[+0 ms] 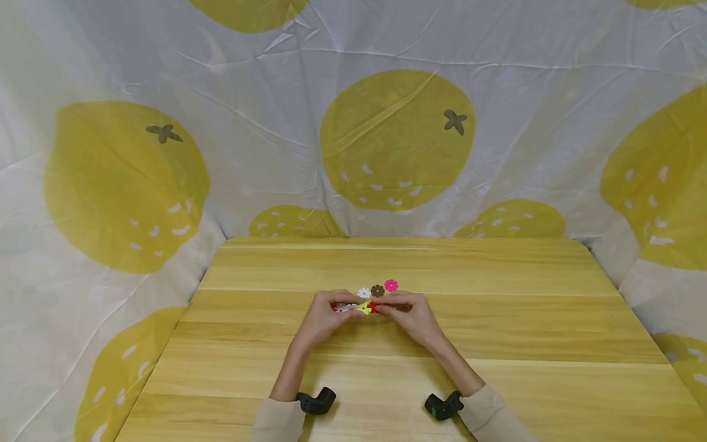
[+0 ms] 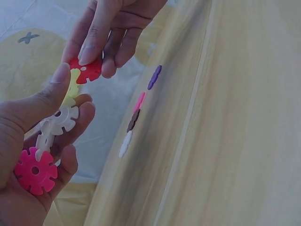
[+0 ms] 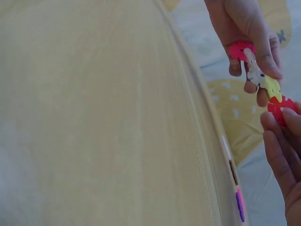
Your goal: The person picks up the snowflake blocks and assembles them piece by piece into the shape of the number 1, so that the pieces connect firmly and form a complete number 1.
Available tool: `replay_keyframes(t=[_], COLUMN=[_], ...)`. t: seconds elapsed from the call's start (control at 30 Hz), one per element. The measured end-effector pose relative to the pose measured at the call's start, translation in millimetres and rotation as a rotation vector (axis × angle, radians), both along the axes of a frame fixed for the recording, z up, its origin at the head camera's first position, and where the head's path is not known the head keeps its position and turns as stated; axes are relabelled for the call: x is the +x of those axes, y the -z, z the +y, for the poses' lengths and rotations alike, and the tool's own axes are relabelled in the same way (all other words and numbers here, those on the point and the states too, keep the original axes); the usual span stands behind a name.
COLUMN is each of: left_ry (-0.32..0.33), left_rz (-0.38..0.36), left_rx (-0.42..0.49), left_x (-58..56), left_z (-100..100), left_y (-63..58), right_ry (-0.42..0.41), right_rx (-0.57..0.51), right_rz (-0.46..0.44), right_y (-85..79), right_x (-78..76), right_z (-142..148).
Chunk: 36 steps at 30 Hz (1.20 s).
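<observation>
A chain of notched plastic discs is held above the table between both hands. In the left wrist view it runs from a pink disc (image 2: 36,170) through whitish discs (image 2: 64,119) to a yellow disc (image 2: 72,88), with a red disc (image 2: 89,73) at the far end. My left hand (image 1: 321,320) pinches the chain near the yellow disc, thumb on top and fingers beneath. My right hand (image 1: 411,315) pinches the red disc between thumb and fingers. Red and yellow discs touch edge to edge; how deep their notches fit cannot be told.
Beyond the hands, a white disc (image 1: 364,293), a brown disc (image 1: 377,290) and a pink disc (image 1: 391,285) lie in a row on the wooden table (image 1: 497,331). A purple disc (image 2: 154,77) lies near them. A lemon-print cloth (image 1: 265,123) hangs behind the table.
</observation>
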<state>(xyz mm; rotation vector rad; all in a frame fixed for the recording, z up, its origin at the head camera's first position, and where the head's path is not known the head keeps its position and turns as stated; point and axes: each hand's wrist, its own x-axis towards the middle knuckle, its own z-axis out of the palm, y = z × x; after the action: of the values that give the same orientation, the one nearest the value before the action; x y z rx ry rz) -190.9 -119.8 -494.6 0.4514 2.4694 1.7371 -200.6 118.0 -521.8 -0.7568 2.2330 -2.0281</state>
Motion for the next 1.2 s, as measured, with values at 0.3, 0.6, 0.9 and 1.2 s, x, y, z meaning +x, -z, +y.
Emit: replay_keyframes(t=[0.3, 0.6, 0.9, 1.2], left_ry=[0.016, 0.036, 0.038, 0.017], left_rz=[-0.013, -0.006, 0.038, 0.109], left_rx=[-0.039, -0.112, -0.156, -0.155], left_x=[-0.3, 1.0, 1.7, 1.5], left_z=[-0.4, -2.7, 1.1, 7.8], left_y=[-0.3, -1.9, -4.3, -2.1], right_ry=[0.032, 0.037, 0.041, 0.038], right_rx=[-0.003, -0.015, -0.035, -0.148], right_rz=[-0.011, -0.112, -0.236, -0.322], right_y=[2.5, 2.6, 2.8, 1.5], right_x=[0.8, 1.2, 0.1, 2.8], right_z=[-2.3, -3.2, -3.1, -9.5])
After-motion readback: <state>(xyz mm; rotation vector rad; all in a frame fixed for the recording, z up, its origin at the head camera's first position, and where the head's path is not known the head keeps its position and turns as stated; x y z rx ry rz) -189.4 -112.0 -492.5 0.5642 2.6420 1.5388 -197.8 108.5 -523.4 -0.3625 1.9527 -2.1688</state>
